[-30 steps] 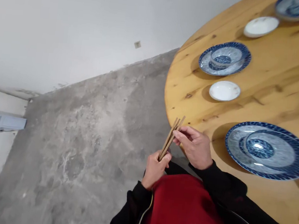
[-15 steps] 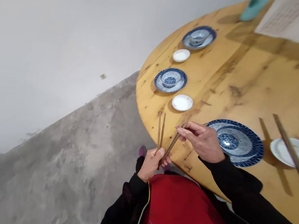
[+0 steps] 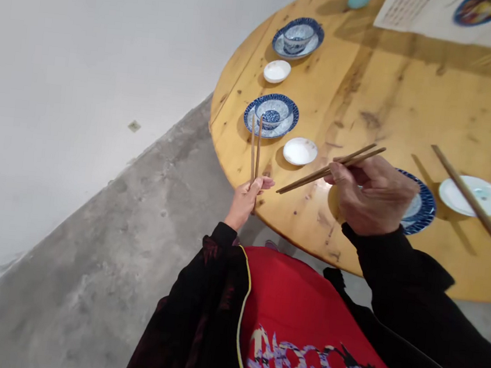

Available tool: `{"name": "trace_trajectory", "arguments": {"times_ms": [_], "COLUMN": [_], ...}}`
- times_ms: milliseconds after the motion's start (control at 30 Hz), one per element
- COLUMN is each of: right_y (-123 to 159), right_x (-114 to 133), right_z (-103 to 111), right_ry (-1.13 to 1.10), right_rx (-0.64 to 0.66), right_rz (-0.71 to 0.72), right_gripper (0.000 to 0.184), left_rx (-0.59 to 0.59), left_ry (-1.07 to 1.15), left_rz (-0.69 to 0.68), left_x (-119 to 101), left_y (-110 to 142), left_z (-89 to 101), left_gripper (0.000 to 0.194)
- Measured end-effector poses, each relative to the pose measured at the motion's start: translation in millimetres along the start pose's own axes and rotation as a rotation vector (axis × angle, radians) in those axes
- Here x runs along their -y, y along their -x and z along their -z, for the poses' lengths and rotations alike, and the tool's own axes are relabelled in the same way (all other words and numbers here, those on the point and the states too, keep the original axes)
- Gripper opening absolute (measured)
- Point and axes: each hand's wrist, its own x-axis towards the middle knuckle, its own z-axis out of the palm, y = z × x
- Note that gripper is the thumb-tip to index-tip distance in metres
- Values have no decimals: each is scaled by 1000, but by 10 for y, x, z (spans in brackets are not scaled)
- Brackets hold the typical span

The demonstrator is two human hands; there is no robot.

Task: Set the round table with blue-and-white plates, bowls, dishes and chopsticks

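Chopsticks (image 3: 310, 177) held in both hands

My right hand (image 3: 373, 194) clamps one pair above the near side of the round table (image 3: 412, 102), partly hiding a blue-rimmed plate (image 3: 427, 210); my left hand (image 3: 242, 202) grips a second pair (image 3: 258, 150), pointing far. Lettering (image 3: 280, 357) on my red shirt (image 3: 299, 301) is too stylised to read; the printed sheet (image 3: 435, 25), far right, too small. The tabletop is yellowish, knotted wood; grey floor (image 3: 133, 254) and white wall (image 3: 64, 71) lie left.
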Motion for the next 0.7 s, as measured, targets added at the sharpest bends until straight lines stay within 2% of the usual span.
{"name": "trace_trajectory", "arguments": {"times_ms": [200,333,700], "right_y": [107,148,104], "right_x": [-215,-272,-252], "right_z": [-260,-382,-416], "right_ry": [177,176,217], "right_rx": [15,59,70], "right_rz": [101,93,25], "right_gripper": [21,21,23], "left_rx": [37,66,104], "left_ry": [37,61,30], "left_rz": [93,106,146], "left_x": [134,198,177], "left_y": [-65,-79,-85], "left_z": [85,74,105], "left_gripper": [45,48,50]}}
